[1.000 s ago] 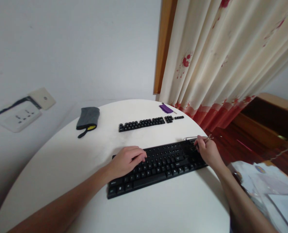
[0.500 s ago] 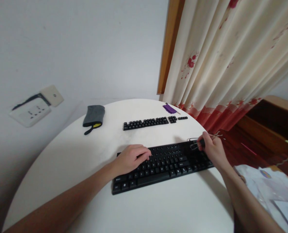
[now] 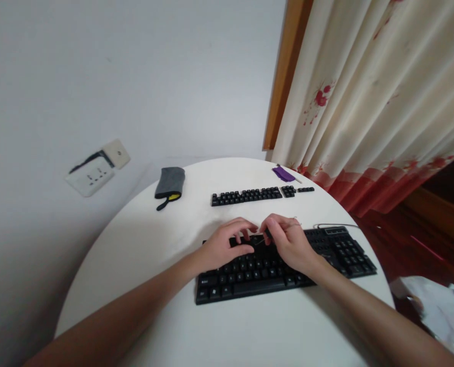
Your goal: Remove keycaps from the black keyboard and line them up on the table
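Observation:
The black keyboard point(image 3: 259, 287) lies on the white round table, its upper keys partly hidden by my hands. My right hand point(image 3: 287, 241) is closed on a wire keycap puller point(image 3: 260, 241), whose thin wire end reaches down over the keyboard's upper rows. Close by on the left, my left hand point(image 3: 229, 243) hovers over the keyboard with thumb and fingers apart, around the wire end. I cannot see whether its fingertips touch a key. Behind the keyboard, removed black keycaps point(image 3: 245, 196) are laid out in rows.
A folded grey cloth point(image 3: 170, 182) with a black loop lies at the back left of the table point(image 3: 135, 239). At the back right is a purple brush-like item point(image 3: 284, 174). The keyboard's cable point(image 3: 337, 225) runs off the right edge. A wall socket point(image 3: 91, 176) is at left, a curtain point(image 3: 326, 127) at right.
My right hand has moved left with the keycap puller, from the number pad side to beside my left hand. My left hand's fingers have spread. The view has turned slightly left.

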A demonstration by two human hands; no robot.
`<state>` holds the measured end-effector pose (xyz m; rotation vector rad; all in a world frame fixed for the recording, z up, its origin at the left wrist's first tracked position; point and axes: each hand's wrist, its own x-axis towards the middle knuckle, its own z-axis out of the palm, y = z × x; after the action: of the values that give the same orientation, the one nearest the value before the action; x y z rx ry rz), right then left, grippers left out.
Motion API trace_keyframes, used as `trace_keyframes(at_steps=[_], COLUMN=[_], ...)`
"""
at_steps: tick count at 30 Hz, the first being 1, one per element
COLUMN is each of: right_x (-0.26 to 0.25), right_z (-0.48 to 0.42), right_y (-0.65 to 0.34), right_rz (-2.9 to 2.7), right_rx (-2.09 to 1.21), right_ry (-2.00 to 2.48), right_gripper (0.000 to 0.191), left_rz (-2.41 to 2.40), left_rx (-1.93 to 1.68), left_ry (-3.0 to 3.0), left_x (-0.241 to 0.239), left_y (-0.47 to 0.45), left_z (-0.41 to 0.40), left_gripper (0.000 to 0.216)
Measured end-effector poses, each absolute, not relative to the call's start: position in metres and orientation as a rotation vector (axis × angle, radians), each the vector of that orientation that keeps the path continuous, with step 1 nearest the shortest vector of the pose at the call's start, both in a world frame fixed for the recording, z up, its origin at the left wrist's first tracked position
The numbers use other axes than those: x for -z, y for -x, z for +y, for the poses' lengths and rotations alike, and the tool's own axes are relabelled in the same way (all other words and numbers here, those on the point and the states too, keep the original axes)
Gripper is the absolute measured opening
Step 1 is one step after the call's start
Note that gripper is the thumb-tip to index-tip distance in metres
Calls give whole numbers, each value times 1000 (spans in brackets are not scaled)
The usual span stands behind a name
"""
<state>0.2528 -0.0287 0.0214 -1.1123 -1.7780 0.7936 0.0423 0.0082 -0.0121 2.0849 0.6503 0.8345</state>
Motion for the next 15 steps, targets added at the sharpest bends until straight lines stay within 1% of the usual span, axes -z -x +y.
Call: trace_keyframes(at_steps=[2,5,10,15], right_x=[-13,-7,-5,-6], right_z=[-32,-36,-40,-43], right_y=[-253,-255,-256,-251], right_rz=[-1797,-1819,-1905,-1946], right_rx=[-811,-841,-847,-772], right_ry=[1101,1068,1018,1053], right_gripper=[38,34,28,26], left_rz=[633,630,661,676], left_rx=[-820,-795,-712,-663], left_ry=[-2129,-2167,-2151,-2111], left_x=[11,10,9,7], left_y=[-43,-44,-43,-42], left_z=[8,8,5,4], left_gripper=[21,13,14,19])
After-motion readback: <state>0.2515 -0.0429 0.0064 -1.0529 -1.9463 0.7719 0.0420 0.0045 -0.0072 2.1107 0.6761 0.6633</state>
